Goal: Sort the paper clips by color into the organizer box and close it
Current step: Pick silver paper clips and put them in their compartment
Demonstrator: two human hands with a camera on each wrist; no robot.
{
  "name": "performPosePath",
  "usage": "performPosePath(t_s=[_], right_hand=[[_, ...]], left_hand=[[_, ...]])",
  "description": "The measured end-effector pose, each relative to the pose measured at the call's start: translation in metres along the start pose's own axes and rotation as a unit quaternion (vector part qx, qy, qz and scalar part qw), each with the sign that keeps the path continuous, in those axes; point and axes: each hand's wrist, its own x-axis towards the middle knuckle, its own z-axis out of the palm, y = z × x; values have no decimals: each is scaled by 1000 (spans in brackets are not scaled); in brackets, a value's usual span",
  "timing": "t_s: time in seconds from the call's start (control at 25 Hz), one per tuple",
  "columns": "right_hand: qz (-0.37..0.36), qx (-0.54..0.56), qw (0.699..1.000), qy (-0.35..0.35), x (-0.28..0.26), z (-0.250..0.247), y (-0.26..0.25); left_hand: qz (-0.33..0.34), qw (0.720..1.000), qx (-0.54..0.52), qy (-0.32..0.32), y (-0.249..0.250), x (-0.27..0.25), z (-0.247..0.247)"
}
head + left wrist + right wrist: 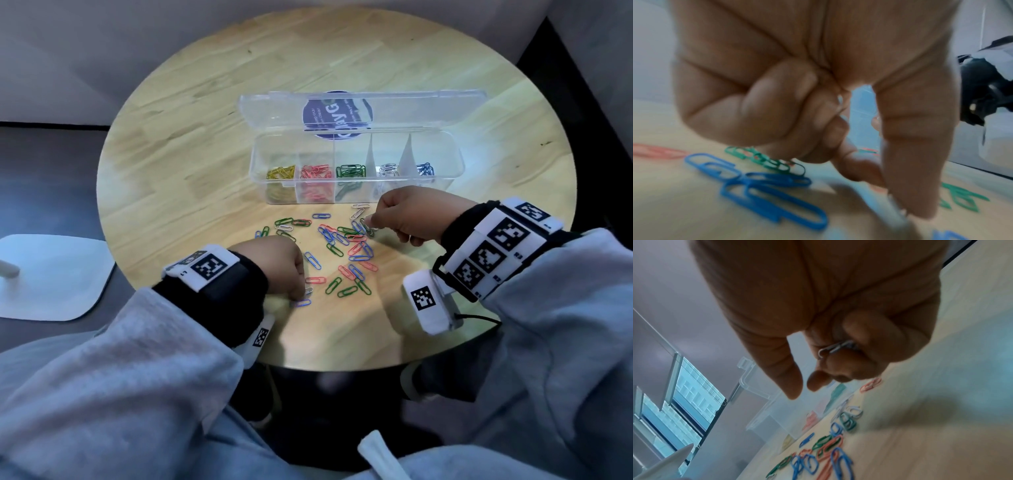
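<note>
The clear organizer box [256, 173] stands open at the middle of the round wooden table [178, 144], its lid [274, 113] leaning back. Its compartments hold yellow, red, green, silver and blue clips from left to right. Loose paper clips [342, 246] in mixed colours lie scattered in front of it. My left hand [303, 291] is down on the table at the pile's near left, thumb and forefinger [859, 170] pinching a silver clip [893, 209]. My right hand [369, 222] hovers over the pile's far right. It holds silver clips [835, 348] under its curled fingers, thumb and forefinger slightly apart.
A white flat base [51, 277] sits on the dark floor left of the table. The table's near edge [342, 366] runs just in front of my wrists. A blue clip [302, 303] lies right beside my left fingertips. Bare wood lies left and right of the box.
</note>
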Motion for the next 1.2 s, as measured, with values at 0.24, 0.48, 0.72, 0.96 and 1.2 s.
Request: performPosePath(t_s=[0.24,0.48,0.72,0.96,1.2], right_hand=[[-55,-80,995,39,0,-1,-1],[-77,-141,986,52,9,11,1],[-82,-182,978,65,11,13,-2],[-60,-184,979,65,9,11,-2],[-59,-209,975,52,10,9,0]], left_hand=[[43,966,-255,4,-17,1,-21],[53,822,-567,11,-28,4,-32],[56,668,-739,-69,-31,5,-39],[-10,767,-642,14,-27,11,-35],[-35,834,-547,63,-24,17,-34]])
